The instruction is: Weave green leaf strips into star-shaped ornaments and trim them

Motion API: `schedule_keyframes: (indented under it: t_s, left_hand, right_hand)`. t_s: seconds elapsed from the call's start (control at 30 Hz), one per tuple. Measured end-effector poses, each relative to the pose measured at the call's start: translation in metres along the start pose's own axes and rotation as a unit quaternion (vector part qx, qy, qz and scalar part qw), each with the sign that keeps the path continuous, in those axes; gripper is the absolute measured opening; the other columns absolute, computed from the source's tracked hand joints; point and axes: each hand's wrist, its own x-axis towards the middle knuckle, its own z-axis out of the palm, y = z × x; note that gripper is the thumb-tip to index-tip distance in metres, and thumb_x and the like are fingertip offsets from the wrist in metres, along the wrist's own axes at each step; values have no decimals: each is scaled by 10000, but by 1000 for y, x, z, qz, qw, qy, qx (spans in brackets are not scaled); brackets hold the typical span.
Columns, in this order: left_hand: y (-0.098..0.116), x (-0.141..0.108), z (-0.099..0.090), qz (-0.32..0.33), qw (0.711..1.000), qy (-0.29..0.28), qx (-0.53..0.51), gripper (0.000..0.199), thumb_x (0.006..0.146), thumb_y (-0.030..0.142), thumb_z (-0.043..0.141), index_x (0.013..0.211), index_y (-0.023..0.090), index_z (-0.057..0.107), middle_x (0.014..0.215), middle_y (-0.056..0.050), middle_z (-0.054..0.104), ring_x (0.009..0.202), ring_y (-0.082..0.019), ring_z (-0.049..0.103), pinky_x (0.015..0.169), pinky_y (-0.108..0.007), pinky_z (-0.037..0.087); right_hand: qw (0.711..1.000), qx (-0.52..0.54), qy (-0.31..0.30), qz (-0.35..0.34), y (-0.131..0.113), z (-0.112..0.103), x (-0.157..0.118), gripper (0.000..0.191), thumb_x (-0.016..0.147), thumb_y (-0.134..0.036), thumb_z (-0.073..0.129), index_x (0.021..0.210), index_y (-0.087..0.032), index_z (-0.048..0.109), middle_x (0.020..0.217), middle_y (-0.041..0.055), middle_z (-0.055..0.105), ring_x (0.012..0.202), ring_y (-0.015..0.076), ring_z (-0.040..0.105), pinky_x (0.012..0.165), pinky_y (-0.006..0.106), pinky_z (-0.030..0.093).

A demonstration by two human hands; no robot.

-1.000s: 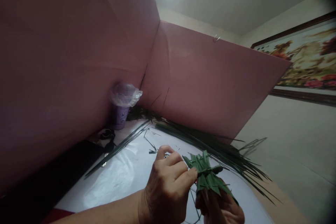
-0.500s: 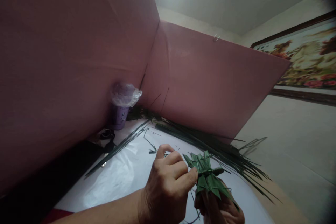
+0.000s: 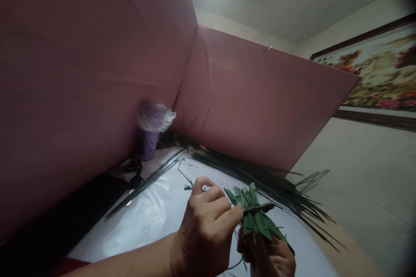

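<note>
A woven piece of green leaf strips [image 3: 255, 212], flat with pointed ends and a strip drawn across its middle, is held above the white table. My right hand [image 3: 268, 253] grips it from below, with the thumb up against its lower part. Closed, my left hand [image 3: 208, 225] has its thumb and fingers pressed together at the piece's left edge, by the end of the crossing strip. What sits inside the left pinch is mostly hidden. A thin dark strip [image 3: 238, 264] hangs beneath, between the hands.
Long green leaves [image 3: 260, 177] lie in a bundle along the table's back right. More thin leaves [image 3: 146, 186] stretch along the left side, near black scissors-like handles [image 3: 132, 166]. A purple cup [image 3: 149, 143] with clear plastic stands at the back. Pink panels [image 3: 247, 104] enclose the white tabletop [image 3: 130, 233].
The woven leaf piece and my right hand have shifted slightly left and up. My left hand keeps its pinch, having moved only a little left.
</note>
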Motion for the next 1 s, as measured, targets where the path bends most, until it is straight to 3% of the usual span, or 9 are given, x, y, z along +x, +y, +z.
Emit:
schedule_keyframes:
  t_s: [0.33,0.43,0.53,0.7,0.83,1.0]
  left_hand:
    - [-2,-1,1,-27,999,-5,-24,219,778,74,429,831,155,625,522,-6,510,554,-139,410,692,-364,299]
    - [-4,-3,4,-85,994,-16,-74,164,776,76,488,780,158,630,537,-5,550,568,-136,438,680,-349,311]
    - [-7,-6,7,-185,973,-38,-129,112,757,98,576,723,174,651,577,2,594,593,-134,488,672,-330,334]
    - [-8,-7,9,-337,911,-73,-225,135,734,196,622,607,165,654,559,-1,559,590,-133,498,611,-290,375]
    - [-9,-4,11,-451,817,-105,-345,160,733,254,596,636,140,651,562,3,537,539,-103,450,537,-252,371]
    - [-17,-5,16,-524,716,-92,-452,144,613,253,662,621,111,639,555,-3,550,498,-89,443,496,-235,340]
  right_hand:
    - [998,34,-8,45,-6,-1,2,326,726,-430,694,588,-173,548,438,-32,471,380,74,364,360,194,266]
    - [999,12,-30,39,-7,-1,6,305,742,-408,684,597,-166,566,438,-47,441,382,64,350,362,181,270]
    - [998,-10,-47,43,-11,-2,9,304,755,-405,672,604,-161,570,460,-55,416,404,58,341,377,175,260]
    - [996,4,-64,59,-18,-2,11,292,733,-428,685,660,-157,607,479,-60,404,432,65,338,394,184,269]
    - [994,14,-45,98,-20,-1,12,267,699,-408,720,732,-159,632,488,-60,439,445,66,363,405,172,287]
    - [993,8,-40,112,-15,-3,14,296,672,-406,742,791,-161,626,488,-46,496,429,82,421,389,172,316]
